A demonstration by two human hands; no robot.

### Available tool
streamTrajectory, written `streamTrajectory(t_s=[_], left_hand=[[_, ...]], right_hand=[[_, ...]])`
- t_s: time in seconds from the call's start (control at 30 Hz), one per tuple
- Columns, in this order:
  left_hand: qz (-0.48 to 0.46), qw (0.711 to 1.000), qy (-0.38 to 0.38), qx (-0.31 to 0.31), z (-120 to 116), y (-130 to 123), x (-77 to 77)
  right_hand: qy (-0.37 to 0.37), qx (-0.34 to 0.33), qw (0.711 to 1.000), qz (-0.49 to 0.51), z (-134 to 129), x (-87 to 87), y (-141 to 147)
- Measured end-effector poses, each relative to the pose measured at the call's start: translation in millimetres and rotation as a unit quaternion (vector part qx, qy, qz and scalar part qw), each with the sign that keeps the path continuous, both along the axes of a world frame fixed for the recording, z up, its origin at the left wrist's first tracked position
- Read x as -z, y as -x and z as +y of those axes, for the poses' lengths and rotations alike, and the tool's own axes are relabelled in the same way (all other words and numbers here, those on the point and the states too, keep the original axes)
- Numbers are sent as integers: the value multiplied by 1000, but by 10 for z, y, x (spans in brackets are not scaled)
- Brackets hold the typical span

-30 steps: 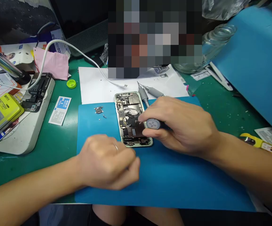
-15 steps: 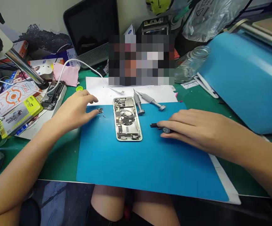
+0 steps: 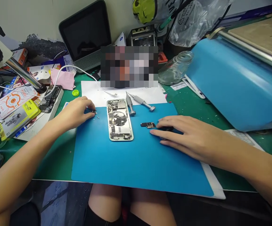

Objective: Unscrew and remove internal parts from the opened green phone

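An opened smartphone body (image 3: 120, 121), its inner parts showing, lies on the blue mat (image 3: 126, 163). My left hand (image 3: 76, 113) is at the mat's upper left, thumb and forefinger closed round a small metal phone part (image 3: 93, 111). Tiny loose pieces (image 3: 98, 117) lie beside it. To the right of the phone, my right hand (image 3: 185, 130) rests low over the mat with fingers stretched out. Dark parts (image 3: 167, 128) show partly under its fingers. Just left of the fingertips lies a small black and metal phone component (image 3: 148, 125).
Two grey screwdrivers (image 3: 139, 100) lie above the phone. A white cable (image 3: 91, 73) arches onto white paper (image 3: 91, 91). At left are a yellow battery box (image 3: 19, 119) and another opened phone (image 3: 51, 99). A glass jar (image 3: 177, 67) lies at the back right.
My right fingers have shifted and spread, uncovering the black and metal component. The left thumb and forefinger have drawn together round the small part. The whole view has shifted slightly.
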State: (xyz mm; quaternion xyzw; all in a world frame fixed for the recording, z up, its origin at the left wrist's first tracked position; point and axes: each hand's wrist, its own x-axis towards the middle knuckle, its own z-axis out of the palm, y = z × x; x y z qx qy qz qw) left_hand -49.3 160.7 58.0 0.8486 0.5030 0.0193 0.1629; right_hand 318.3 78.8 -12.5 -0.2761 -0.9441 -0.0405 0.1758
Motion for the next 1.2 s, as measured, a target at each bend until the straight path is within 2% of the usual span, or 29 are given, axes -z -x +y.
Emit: streamTrajectory(t_s=[0.23, 0.37, 0.4, 0.47, 0.53, 0.57, 0.7, 0.87, 1.07, 1.2], left_hand=[[-82, 996, 18, -18, -63, 2, -31], [-188, 981, 36, -37, -95, -91, -69], [-237, 969, 60, -42, -101, -140, -70], [-372, 916, 143, -57, -108, -257, -54], [-454, 864, 206, -68, -109, -372, -20], [-478, 847, 221, -69, -107, -419, 0], [-531, 804, 254, -90, -107, -492, 81], [-522, 797, 286, -100, -169, -495, 155], [-541, 778, 309, -73, -230, -560, 207], [-579, 742, 335, -43, -237, -567, 209]], right_hand=[[16, -2, 1000, 26, -68, -95, -29], [35, 0, 995, 96, -75, -267, 153], [35, -4, 993, 114, -56, -334, 253], [10, -16, 990, 141, 15, -464, 499], [-5, 1, 986, 165, 121, -554, 755], [2, 12, 984, 177, 178, -573, 867], [34, 51, 971, 230, 335, -503, 1120], [49, 69, 947, 311, 312, -354, 1139], [45, 80, 930, 355, 298, -326, 1131], [7, 43, 915, 400, 303, -298, 1123]])
